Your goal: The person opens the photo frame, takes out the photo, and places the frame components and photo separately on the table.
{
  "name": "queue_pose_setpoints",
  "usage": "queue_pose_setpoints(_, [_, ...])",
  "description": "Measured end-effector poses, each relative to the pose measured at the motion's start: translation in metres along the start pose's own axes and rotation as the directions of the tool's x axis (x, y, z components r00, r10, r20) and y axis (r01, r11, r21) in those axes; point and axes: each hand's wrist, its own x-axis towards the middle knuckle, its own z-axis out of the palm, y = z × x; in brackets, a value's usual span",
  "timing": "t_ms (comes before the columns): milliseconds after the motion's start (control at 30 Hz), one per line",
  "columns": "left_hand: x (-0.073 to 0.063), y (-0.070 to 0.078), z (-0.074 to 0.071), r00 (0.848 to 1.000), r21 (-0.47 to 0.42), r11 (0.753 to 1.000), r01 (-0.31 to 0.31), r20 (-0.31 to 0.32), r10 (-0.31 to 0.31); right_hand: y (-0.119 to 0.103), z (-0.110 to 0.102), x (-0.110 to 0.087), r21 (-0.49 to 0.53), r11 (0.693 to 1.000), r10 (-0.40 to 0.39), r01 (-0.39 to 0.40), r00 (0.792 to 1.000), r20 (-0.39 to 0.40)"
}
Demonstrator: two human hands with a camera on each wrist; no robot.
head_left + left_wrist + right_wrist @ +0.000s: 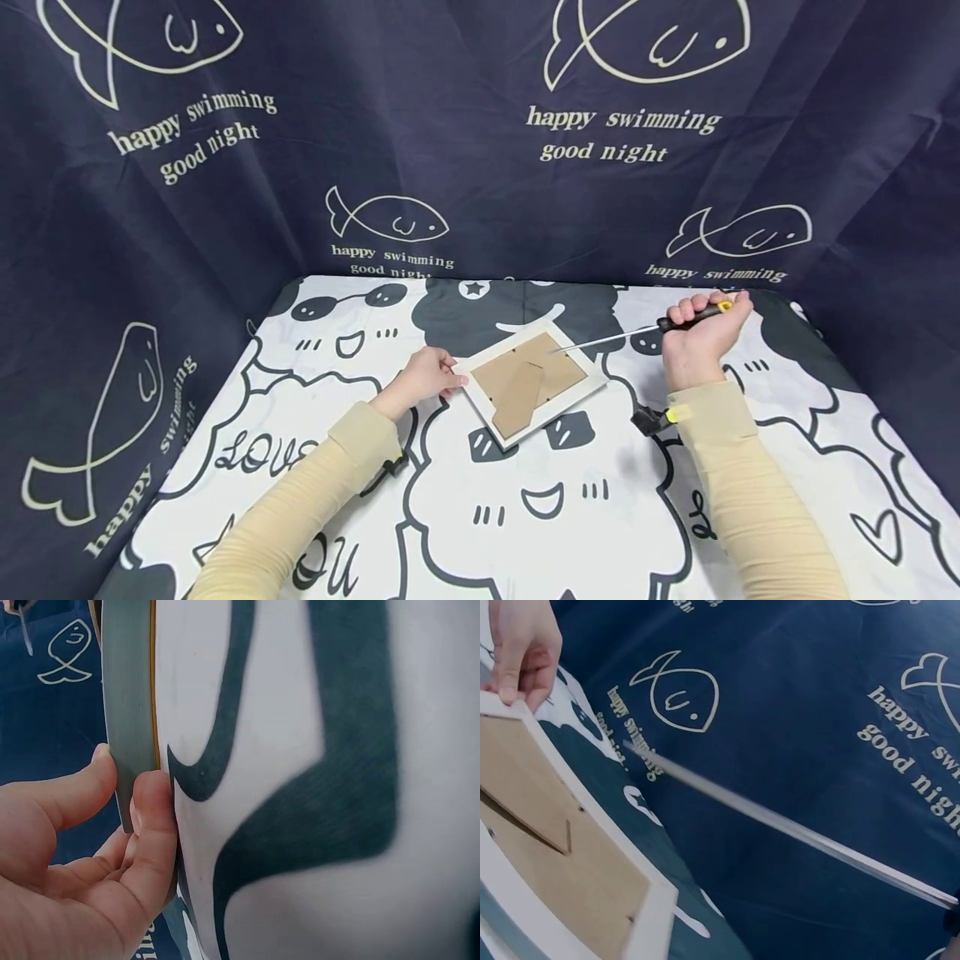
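Observation:
A white picture frame (561, 375) lies back side up on the cloth, its brown backing board and brown stand leg (519, 398) showing. Small dark tabs (580, 808) dot the inner edge of the backing in the right wrist view. My left hand (429, 375) pinches the frame's left corner between thumb and fingers. In my right hand (703, 343) is a long screwdriver (615, 338), gripped by its black and yellow handle, the shaft pointing left over the frame. From the right wrist view, the tip (634, 748) appears raised above the frame, apart from it.
A white cloth (547, 542) with dark cartoon sheep covers the table. Dark blue curtains (487, 150) with fish prints stand behind and at both sides. Black straps (651, 420) sit at both wrists.

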Motion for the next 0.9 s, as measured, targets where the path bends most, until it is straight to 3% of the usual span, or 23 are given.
queue_pose_setpoints(533, [0.002,-0.001,0.0,1.0,-0.031,1.0,0.0,0.009,0.0,0.031,-0.033,-0.003,0.178,0.984,0.009,-0.003,0.999,-0.037])
queue_pose_setpoints(900, [0.002,-0.001,-0.001,1.0,-0.011,1.0,-0.002,0.016,0.002,0.049,-0.051,-0.008,0.202,0.977,-0.068,0.066,0.998,0.004])
